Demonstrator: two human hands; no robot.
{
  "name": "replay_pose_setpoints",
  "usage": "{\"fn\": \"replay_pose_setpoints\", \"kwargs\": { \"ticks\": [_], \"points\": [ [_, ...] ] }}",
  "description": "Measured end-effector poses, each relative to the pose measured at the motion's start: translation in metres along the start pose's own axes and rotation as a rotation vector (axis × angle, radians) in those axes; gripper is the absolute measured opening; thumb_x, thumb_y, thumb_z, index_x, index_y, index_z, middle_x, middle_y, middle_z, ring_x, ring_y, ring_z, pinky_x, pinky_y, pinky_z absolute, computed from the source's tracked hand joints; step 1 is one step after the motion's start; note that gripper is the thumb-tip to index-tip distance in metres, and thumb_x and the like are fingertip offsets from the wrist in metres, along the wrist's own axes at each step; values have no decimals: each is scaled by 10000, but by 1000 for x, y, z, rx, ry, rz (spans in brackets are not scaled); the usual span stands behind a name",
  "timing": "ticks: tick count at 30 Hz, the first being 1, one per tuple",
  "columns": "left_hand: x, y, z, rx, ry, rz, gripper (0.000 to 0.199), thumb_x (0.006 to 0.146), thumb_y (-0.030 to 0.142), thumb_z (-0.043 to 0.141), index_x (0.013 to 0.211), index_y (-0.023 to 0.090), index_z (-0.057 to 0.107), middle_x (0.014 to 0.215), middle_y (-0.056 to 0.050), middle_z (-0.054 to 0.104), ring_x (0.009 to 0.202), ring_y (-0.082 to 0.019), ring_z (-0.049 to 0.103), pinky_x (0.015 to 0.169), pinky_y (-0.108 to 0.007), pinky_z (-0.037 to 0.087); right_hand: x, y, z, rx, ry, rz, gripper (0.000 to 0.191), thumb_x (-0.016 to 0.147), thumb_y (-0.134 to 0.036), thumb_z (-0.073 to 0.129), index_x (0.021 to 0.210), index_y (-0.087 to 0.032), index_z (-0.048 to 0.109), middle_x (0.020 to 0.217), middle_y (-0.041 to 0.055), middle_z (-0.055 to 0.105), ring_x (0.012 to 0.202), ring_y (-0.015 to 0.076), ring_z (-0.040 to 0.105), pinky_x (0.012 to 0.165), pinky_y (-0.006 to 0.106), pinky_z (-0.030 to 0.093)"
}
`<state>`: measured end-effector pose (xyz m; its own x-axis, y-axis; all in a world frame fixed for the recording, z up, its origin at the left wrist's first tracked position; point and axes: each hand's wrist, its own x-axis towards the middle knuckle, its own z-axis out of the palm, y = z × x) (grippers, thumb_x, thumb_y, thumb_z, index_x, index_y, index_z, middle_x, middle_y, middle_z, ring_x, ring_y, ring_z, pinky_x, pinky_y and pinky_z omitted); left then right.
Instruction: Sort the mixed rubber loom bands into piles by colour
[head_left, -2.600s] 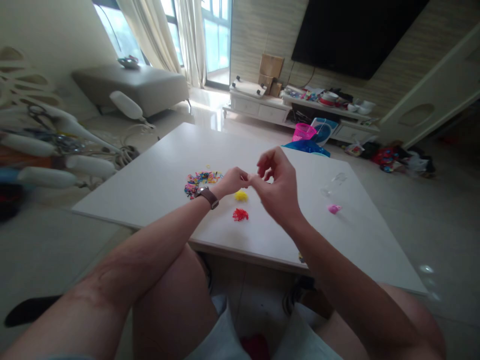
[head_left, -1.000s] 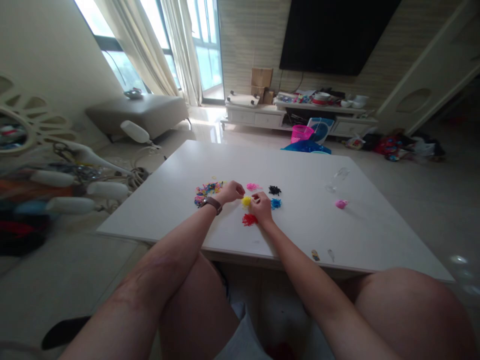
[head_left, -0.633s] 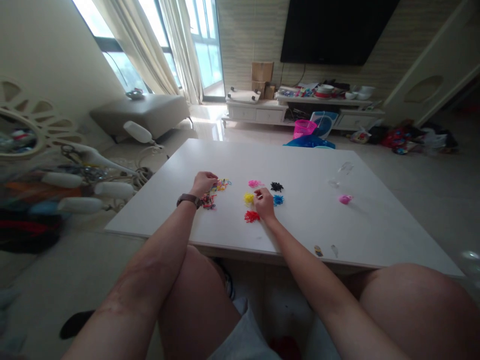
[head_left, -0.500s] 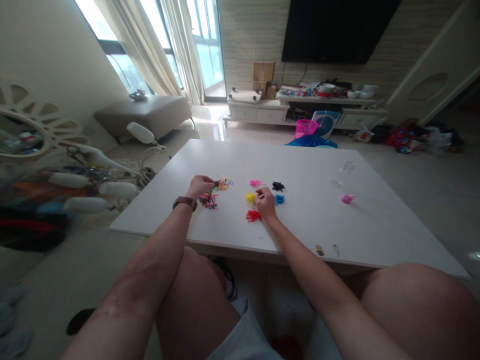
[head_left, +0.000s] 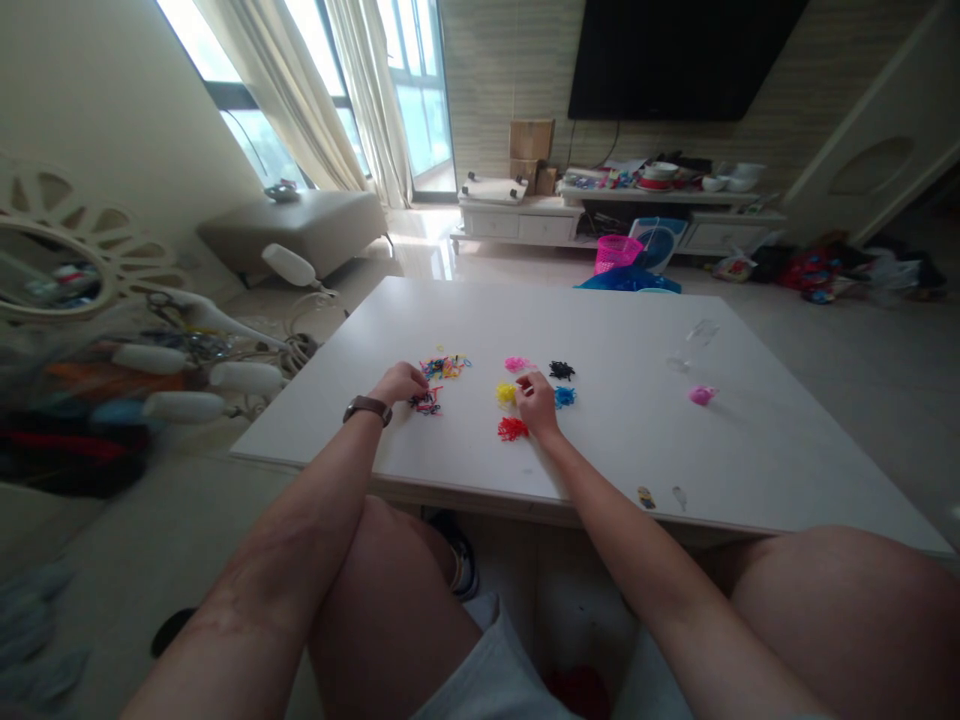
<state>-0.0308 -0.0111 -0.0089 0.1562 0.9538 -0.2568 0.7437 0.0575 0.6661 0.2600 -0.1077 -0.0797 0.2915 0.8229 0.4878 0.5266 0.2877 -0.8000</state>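
My left hand [head_left: 403,383], with a dark watch on its wrist, is closed in a pinch beside a mixed pile of small coloured rubber bands [head_left: 446,366] and a smaller dark-and-red pile [head_left: 427,403]. Whatever it pinches is too small to make out. My right hand [head_left: 537,400] hovers next to the yellow pile [head_left: 506,393] with its fingers curled together; their contents are unclear. Around that hand lie single-colour piles: pink [head_left: 517,364], black [head_left: 561,370], blue [head_left: 565,397] and red [head_left: 512,429].
On the white table [head_left: 600,450] stand a pink object [head_left: 702,396] and a clear plastic container [head_left: 702,333] to the right. Two small flat items, one yellow and dark [head_left: 646,497], lie near the front edge. White lamp shades [head_left: 244,376] crowd the left side.
My left hand has shifted from the mixed pile toward the nearer dark-and-red pile. My right hand stays beside the yellow pile. The view has moved slightly.
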Motion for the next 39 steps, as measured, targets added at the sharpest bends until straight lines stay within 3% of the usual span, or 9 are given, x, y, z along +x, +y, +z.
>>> {"fn": "replay_pose_setpoints", "kwargs": {
  "ticks": [14, 25, 34, 39],
  "points": [
    [0, 7, -6, -5, 89, 84, 127, 568, 213, 794, 656, 160, 719, 639, -31, 704, 613, -152, 615, 556, -231, 425, 0, 1, 0, -16, -12, 1, 98, 763, -179, 496, 807, -220, 573, 843, 23, 609, 741, 176, 573, 660, 301, 470],
    [-5, 9, -3, -126, 31, 67, 164, 581, 207, 788, 718, 151, 716, 631, -16, 667, 578, -143, 640, 559, -226, 480, -1, -1, 1, -6, -19, 11, 91, 760, -187, 494, 792, -224, 571, 833, 24, 607, 739, 180, 564, 662, 306, 469],
    [-11, 11, -14, -51, 180, 65, 150, 574, 179, 792, 720, 149, 780, 537, 3, 631, 551, -130, 545, 540, -239, 411, -2, -4, 1, -9, -15, 22, 86, 767, -181, 499, 777, -224, 572, 833, 25, 608, 758, 184, 566, 678, 307, 473],
    [-16, 14, -17, -4, 165, 68, 93, 561, 165, 789, 652, 156, 770, 512, -2, 626, 559, -140, 548, 551, -249, 406, -2, -2, 1, -9, -17, 17, 82, 759, -180, 502, 771, -226, 569, 816, 21, 601, 747, 184, 565, 673, 308, 467]
  ]
}}
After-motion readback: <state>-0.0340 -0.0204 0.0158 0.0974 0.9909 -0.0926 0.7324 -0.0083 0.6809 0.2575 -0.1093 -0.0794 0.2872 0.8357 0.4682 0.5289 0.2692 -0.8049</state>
